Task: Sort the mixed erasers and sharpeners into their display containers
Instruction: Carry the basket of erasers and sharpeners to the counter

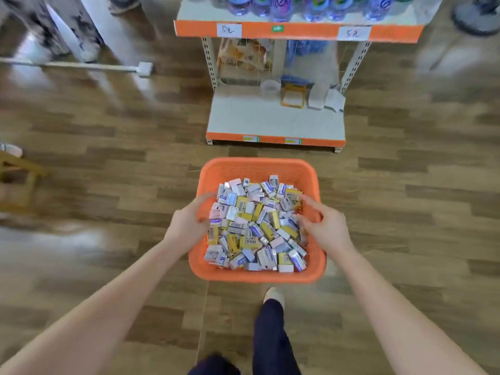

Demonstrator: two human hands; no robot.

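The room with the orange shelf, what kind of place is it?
Probably a small shop. The orange-edged shelf has handwritten price tags, bottles stand in a row on top, and the orange basket is full of small packaged goods with barcodes.

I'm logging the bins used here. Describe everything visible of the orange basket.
The orange basket looks like plastic, roughly square with rounded corners, a thick rim and finely perforated walls. It sits level, open-topped, filled with small packets in white, yellow, pink and blue. The left hand grips its left rim, the right hand its right rim, before a low shelf. Whether it touches the wooden floor is unclear.
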